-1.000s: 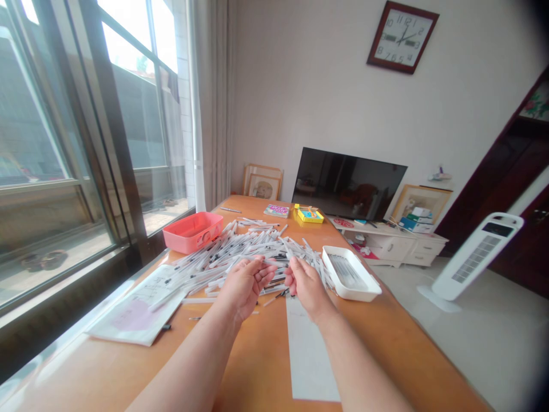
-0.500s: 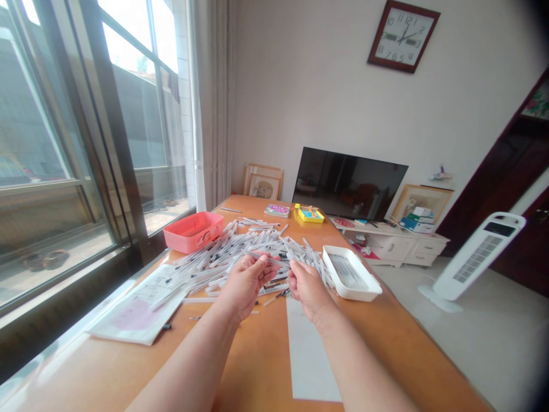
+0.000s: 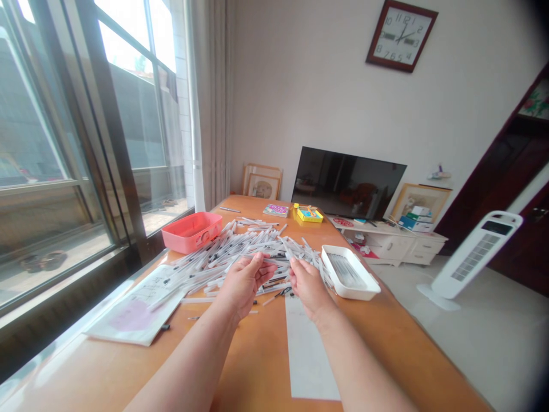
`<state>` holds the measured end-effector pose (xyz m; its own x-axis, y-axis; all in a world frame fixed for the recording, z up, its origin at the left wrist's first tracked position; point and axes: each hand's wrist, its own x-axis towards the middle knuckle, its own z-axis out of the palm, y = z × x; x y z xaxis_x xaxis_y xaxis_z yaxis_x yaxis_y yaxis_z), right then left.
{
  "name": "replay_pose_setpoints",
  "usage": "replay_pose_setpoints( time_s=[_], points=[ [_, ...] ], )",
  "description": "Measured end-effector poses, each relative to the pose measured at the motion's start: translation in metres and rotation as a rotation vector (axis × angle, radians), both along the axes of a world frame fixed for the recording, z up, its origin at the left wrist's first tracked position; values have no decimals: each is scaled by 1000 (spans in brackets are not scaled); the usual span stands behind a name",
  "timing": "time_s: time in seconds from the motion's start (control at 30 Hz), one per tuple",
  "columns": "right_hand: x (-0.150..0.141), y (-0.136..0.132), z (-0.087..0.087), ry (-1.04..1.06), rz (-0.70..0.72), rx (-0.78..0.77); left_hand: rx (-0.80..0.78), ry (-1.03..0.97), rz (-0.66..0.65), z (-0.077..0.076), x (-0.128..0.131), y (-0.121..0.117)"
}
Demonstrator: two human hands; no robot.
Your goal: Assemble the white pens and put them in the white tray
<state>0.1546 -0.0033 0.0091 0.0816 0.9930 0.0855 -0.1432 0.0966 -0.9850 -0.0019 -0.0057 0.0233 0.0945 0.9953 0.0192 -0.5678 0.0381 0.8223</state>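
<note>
Pens (image 3: pixel 246 245) fill mid-frame; your left hand (image 3: pixel 242 283) seems to pinch one, I can't tell your right hand's (image 3: pixel 307 283) hold. Likely step: handling single pens; next needs steady alignment.

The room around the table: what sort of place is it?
Probably a living room in a home: a television stands beyond the table, with a clock and a fan also in view.

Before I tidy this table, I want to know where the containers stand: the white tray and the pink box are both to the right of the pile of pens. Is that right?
Not quite: the pink box stands to the left of the pile of pens, as the head view shows. The white tray is to the right, as you said.
</note>
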Motion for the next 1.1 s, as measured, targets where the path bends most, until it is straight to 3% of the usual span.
replay_pose_setpoints(
  time_s=[0.2, 0.53, 0.7, 0.83, 0.97, 1.1],
  points=[
    [2, 0, 4, 109, 45, -93, 38, -7, -53, -1, -1, 0],
    [15, -1, 3, 30, -14, -6, -9, 31, -81, 3, -2, -3],
    [30, 4, 2, 15, -132, 47, 55, 246, -1, 6, -11, -1],
    [31, 3, 2, -37, -135, 96, 125, 503, -83, 4, -8, -4],
    [31, 4, 2, -99, -111, 105, 127, 593, -228, 0, -2, -8],
    [42, 10, -7, -353, -179, 93, 135, 609, -152, 0, -3, -6]
  ],
)
